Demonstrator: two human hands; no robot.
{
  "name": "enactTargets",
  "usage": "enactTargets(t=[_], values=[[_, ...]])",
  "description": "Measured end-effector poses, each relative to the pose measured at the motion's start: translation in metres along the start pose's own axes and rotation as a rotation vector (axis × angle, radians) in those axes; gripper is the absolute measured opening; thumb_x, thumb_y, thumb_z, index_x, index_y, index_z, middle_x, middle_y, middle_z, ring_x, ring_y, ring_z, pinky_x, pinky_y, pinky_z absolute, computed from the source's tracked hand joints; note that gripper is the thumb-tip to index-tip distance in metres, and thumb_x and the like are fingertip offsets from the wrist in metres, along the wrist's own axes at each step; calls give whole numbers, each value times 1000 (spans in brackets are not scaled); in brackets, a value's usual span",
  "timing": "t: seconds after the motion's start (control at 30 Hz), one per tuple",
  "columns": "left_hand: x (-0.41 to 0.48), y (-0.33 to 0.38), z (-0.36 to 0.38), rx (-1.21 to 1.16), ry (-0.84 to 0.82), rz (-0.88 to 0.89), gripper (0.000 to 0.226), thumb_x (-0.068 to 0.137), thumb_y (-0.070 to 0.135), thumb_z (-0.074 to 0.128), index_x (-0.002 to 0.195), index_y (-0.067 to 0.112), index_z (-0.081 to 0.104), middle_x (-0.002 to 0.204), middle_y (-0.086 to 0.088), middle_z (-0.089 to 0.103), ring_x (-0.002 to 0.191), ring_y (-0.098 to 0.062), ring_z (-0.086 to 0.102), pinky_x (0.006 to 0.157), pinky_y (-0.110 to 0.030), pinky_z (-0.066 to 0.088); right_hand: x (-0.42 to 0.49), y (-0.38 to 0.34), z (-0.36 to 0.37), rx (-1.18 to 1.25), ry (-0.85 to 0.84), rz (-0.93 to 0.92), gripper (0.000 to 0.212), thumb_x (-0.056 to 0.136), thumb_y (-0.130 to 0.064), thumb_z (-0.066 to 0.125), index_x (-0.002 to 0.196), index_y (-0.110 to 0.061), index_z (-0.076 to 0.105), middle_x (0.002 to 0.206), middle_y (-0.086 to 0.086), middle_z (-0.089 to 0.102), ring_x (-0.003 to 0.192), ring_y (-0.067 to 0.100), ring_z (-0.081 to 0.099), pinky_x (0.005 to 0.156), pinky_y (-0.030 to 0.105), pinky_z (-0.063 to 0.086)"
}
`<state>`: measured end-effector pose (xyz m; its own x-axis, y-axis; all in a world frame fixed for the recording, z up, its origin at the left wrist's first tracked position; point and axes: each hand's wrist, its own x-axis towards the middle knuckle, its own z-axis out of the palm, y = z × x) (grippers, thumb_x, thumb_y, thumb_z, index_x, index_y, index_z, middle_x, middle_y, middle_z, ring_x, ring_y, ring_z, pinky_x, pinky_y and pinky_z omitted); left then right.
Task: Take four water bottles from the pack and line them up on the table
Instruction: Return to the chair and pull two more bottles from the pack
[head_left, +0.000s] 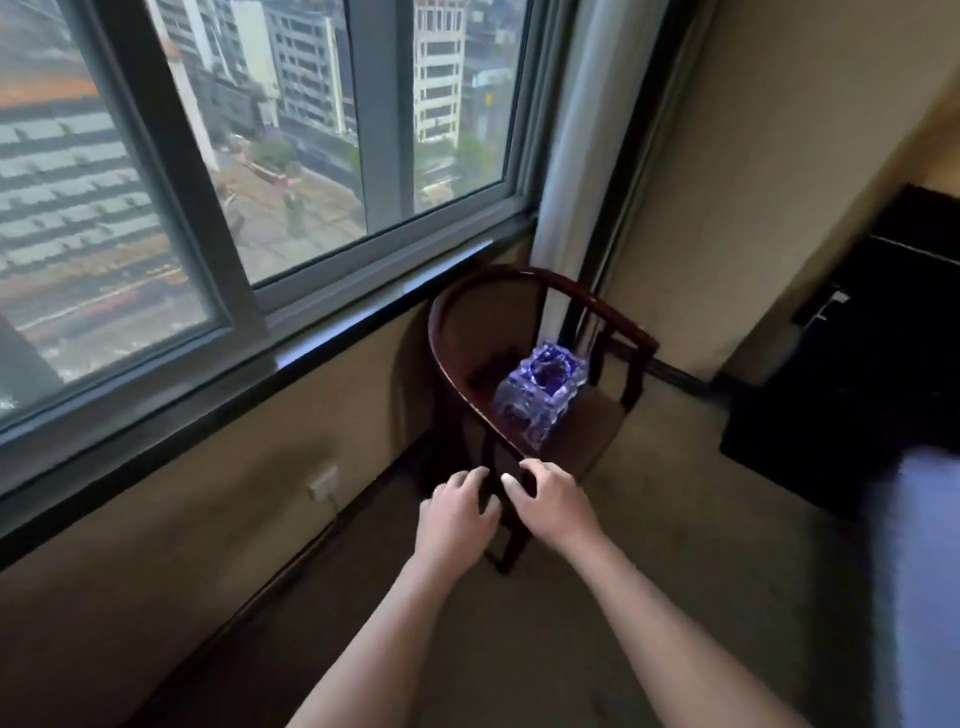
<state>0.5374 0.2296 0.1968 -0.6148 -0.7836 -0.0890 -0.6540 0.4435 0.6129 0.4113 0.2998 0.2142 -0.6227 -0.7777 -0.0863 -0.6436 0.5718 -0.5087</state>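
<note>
A shrink-wrapped pack of water bottles (540, 397) with blue-purple wrap sits on the seat of a dark wooden round-backed chair (597, 306) in the room's corner. My left hand (460, 512) and my right hand (553, 501) are stretched out side by side, low in front of the chair's near edge. Both are empty, with fingers loosely spread and curled downward. They are short of the pack and do not touch it. The picture is blurred. No table is in view.
A large window (291, 156) with a dark sill runs along the left wall. A wall socket (323, 483) with a cable sits below it. A curtain (576, 156) hangs in the corner. Dark furniture (852, 374) stands at right, with pale fabric (930, 545) at the right edge. Carpet covers the floor.
</note>
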Motion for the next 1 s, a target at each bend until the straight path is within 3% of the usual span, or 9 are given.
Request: enactTargets(t=[0.13, 0.23, 0.37, 0.47, 0.57, 0.73, 0.8, 0.9, 1.0], values=[[77, 67, 38, -84, -30, 95, 45, 90, 35, 52, 134, 23, 51, 134, -1, 57, 118, -24, 55, 96, -43, 45, 63, 56, -41, 122, 78, 100, 43, 83, -50, 55, 112, -18, 63, 112, 5, 67, 104, 25, 60, 89, 35, 48], [140, 99, 80, -135, -71, 85, 41, 91, 33, 53, 130, 21, 54, 126, -3, 61, 111, -25, 59, 92, -42, 48, 116, 106, -61, 217, 35, 146, 36, 85, -44, 57, 107, -17, 65, 99, 3, 69, 92, 19, 63, 80, 24, 46], [210, 129, 140, -257, -106, -15, 33, 91, 25, 58, 124, 20, 59, 115, 2, 66, 103, -13, 61, 86, -29, 52, 191, 171, -68, 291, -51, 130, 13, 86, -32, 59, 84, -21, 66, 74, -4, 65, 65, 8, 57, 62, 19, 38], [248, 150, 171, -331, -83, -128, 31, 90, 23, 59, 121, 22, 59, 110, 4, 66, 103, -12, 62, 88, -31, 53, 245, 208, -71, 304, -136, 109, 11, 86, -30, 59, 87, -21, 65, 81, -1, 69, 71, 11, 61, 59, 14, 35], [288, 165, 188, -345, -40, -186, 37, 89, 28, 60, 125, 25, 57, 113, 5, 63, 105, -12, 61, 88, -28, 50, 298, 226, -78, 318, -258, 60, 16, 86, -30, 59, 95, -19, 66, 89, 4, 69, 82, 17, 64, 68, 17, 40], [370, 167, 206, -321, 4, -322, 60, 89, 47, 56, 143, 25, 41, 144, -4, 46, 127, -21, 49, 101, -43, 46, 394, 235, -84, 287, -421, 6, 38, 88, -36, 55, 120, -16, 59, 116, 8, 64, 103, 21, 59, 83, 22, 42], [403, 159, 213, -333, 26, -355, 64, 88, 49, 55, 145, 25, 38, 148, -5, 42, 130, -22, 46, 104, -45, 43, 430, 234, -77, 254, -477, 2, 46, 89, -36, 54, 130, -14, 52, 126, 11, 59, 113, 23, 56, 91, 27, 42], [450, 145, 227, -371, 53, -382, 58, 91, 39, 56, 144, 22, 40, 147, -4, 44, 132, -17, 44, 109, -40, 39, 477, 232, -63, 224, -532, -25, 48, 90, -34, 54, 133, -15, 49, 133, 11, 54, 120, 24, 52, 98, 31, 40], [491, 135, 242, -509, 91, -387, 44, 89, 16, 57, 132, 25, 49, 134, -5, 55, 120, -4, 53, 96, -14, 42, 520, 232, -46, 228, -566, -53, 41, 89, -34, 53, 128, -21, 52, 127, 6, 58, 109, 17, 56, 92, 28, 45]])
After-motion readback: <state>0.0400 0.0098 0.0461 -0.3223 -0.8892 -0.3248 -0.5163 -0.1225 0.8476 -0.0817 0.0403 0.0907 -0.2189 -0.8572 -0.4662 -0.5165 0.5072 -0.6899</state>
